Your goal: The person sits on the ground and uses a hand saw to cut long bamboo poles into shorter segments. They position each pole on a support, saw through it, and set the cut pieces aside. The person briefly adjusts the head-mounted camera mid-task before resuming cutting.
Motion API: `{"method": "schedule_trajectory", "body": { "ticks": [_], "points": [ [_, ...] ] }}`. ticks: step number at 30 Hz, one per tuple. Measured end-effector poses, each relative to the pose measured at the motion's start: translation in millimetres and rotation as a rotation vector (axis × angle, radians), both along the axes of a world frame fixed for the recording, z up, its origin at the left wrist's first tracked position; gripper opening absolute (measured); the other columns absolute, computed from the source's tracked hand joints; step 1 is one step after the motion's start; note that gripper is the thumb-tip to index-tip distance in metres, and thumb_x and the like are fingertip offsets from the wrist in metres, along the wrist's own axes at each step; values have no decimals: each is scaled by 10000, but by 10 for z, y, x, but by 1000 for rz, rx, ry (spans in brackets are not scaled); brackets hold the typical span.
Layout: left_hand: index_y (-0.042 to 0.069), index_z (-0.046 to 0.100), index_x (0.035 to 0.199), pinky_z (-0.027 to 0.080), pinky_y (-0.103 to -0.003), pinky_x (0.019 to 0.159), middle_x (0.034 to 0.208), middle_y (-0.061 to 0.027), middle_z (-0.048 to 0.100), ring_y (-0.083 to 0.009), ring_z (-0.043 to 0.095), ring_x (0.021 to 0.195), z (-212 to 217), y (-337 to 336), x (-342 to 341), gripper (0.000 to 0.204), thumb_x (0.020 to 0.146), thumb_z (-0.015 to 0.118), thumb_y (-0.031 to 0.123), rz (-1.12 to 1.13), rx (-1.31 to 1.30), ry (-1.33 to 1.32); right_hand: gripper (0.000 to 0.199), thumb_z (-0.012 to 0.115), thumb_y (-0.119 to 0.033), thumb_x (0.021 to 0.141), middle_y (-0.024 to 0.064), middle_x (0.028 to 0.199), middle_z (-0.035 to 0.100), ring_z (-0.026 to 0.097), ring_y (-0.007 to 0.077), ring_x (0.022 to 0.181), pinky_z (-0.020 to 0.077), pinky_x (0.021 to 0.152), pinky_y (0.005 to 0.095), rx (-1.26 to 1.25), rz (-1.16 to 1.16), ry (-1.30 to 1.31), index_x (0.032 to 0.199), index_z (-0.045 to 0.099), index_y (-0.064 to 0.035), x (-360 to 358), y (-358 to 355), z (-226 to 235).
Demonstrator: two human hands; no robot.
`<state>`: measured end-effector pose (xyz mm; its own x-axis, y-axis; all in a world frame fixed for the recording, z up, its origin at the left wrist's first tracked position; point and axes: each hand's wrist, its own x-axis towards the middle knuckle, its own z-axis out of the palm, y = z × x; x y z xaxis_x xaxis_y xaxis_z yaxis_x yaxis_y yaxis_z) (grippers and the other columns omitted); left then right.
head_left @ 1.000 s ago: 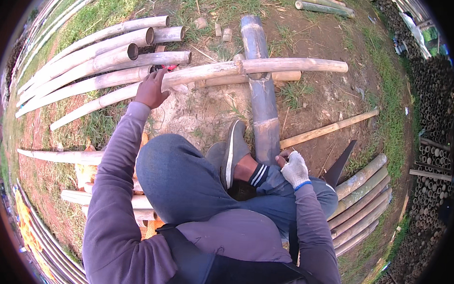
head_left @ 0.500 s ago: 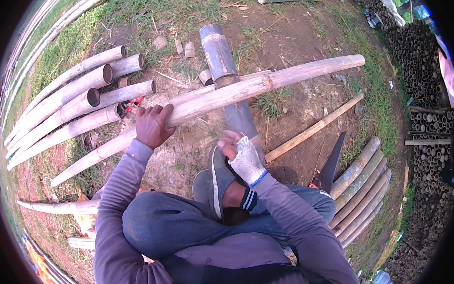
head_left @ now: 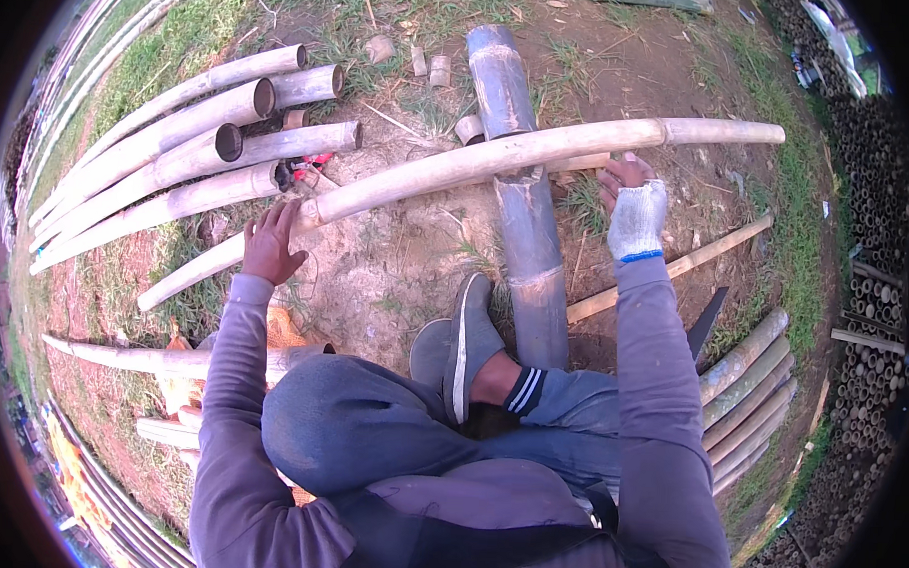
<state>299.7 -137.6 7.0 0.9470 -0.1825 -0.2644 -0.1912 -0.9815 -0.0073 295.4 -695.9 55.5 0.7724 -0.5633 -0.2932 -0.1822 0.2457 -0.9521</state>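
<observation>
Your bare left hand [head_left: 273,244] curls its fingers onto the pale, curved bamboo pole [head_left: 499,158], while your gloved right hand [head_left: 634,208] grips it farther right. The pole lies across the thick grey bamboo trunk [head_left: 525,206], spanning the dirt from near left to far right.

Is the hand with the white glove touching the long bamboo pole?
Touching. In the head view, the gloved right hand rests its fingers on the long pale bamboo pole, which lies across the thick grey bamboo log; no gap shows.
</observation>
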Motion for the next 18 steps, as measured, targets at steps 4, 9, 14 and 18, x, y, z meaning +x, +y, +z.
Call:
{"method": "schedule_trajectory", "body": {
  "ticks": [4,9,14,18],
  "points": [
    [283,444,1592,342,-605,1232,1525,-137,601,-339,568,1417,-133,32,289,989,731,917,395,25,-17,96,345,751,-275,1006,96,1043,688,622,155,816,514,744,306,-267,-94,225,1160,689,27,-720,-698,-1021],
    [247,603,1432,485,-502,1120,1380,-110,696,-339,669,1273,-155,123,500,781,722,901,371,-13,-76,73,437,799,-327,944,158,947,711,681,295,797,583,786,421,-842,-83,891,1102,707,70,-2030,-800,-2028],
    [201,698,1204,579,-471,953,1101,-133,766,-358,743,1058,-151,-19,484,515,734,859,340,150,-70,77,592,829,-373,924,224,1018,776,721,267,713,581,653,406,-280,-46,985,1175,708,150,-1699,-340,-1569],
    [174,681,1068,551,-518,886,1050,-92,734,-337,731,1004,-190,-473,347,388,734,839,289,45,-158,-368,625,845,-342,886,306,1185,745,732,356,1039,557,928,429,-462,14,1015,1213,699,169,-1867,-549,-2033]
  ]
}}
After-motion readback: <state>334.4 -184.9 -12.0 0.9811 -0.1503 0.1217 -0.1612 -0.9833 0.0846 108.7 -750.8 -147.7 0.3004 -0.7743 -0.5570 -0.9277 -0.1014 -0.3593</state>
